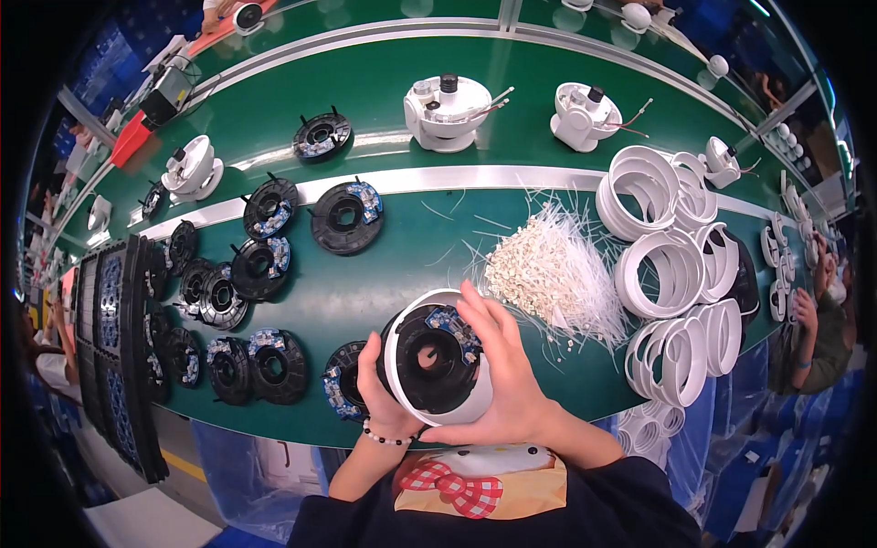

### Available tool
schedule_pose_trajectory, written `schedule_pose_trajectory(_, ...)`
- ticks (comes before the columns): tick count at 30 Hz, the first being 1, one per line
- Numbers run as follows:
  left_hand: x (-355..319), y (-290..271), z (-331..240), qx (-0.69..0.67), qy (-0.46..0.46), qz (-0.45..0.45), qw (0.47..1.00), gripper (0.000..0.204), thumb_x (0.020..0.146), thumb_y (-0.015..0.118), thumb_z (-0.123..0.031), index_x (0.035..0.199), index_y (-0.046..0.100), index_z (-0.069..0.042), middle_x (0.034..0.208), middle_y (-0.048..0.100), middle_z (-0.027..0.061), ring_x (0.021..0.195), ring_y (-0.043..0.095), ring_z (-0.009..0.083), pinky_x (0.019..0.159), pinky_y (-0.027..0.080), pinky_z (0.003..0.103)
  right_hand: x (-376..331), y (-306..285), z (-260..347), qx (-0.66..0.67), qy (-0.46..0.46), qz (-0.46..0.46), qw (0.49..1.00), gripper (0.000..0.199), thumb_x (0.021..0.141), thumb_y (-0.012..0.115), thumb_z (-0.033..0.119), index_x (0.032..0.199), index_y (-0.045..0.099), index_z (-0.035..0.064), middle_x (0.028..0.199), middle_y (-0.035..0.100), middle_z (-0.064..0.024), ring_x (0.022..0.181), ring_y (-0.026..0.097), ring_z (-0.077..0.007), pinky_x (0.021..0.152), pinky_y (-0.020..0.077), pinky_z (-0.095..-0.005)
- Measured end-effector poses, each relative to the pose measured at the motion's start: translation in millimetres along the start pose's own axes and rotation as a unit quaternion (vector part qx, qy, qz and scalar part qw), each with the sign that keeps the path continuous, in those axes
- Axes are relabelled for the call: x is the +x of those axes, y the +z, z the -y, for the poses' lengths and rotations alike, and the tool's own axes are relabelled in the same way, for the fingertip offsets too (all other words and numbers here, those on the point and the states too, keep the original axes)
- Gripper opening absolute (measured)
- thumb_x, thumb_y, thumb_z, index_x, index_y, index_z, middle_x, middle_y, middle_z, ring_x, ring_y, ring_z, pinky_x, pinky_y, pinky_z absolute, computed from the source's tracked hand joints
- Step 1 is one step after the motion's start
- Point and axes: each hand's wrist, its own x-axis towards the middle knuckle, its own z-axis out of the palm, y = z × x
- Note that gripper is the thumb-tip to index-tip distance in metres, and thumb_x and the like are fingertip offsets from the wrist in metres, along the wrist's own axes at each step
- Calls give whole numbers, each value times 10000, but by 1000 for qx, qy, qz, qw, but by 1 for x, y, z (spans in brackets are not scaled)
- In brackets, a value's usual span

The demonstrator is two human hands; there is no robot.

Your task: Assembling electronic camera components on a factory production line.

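Note:
Near the front edge of the green table, a round white housing (472, 402) is held up between both hands. Inside it sits a black disc (434, 395) with a hole in its middle and a blue circuit board along its upper right. My left hand (388, 406) grips the housing's left side, thumb up along the rim. From the right, my right hand (512, 384) wraps round the other side, its fingers reaching over the top rim by the circuit board. Another black disc with a blue board (340, 382) lies on the table just left of my left hand.
Several black discs (276, 365) lie on the left, beside a black rack (114, 347). A heap of white ties or wires (557, 269) is right of centre. Stacked white rings (660, 274) stand further right. White camera-like bodies (448, 114) stand on the far green strip. People work at both sides.

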Motion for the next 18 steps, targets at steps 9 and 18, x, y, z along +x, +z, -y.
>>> schedule_pose_trajectory(9, 3, -4, 4, 8, 11, 2, 1000, 596, 840, 290, -462, 1227, 364, -15, 1162, 472, 154, 1029, 488, 269, 890, 398, 385, 3, -8, -1, 15, 14, 9, 1000, 1075, 447, 818, 362, 1270, 228, 0, 1318, 233, -243, 1173, 278, -378, 925, 304, -435)
schedule_pose_trajectory(18, 7, 12, 6, -63, 32, 7, 998, 557, 854, 276, -440, 1152, 449, -2, 1109, 518, 148, 985, 522, 246, 864, 423, 358, 3, 1, 6, -68, 2, -12, 998, 1067, 427, 815, 387, 1266, 258, 35, 1302, 263, -250, 1147, 284, -412, 920, 278, -482)
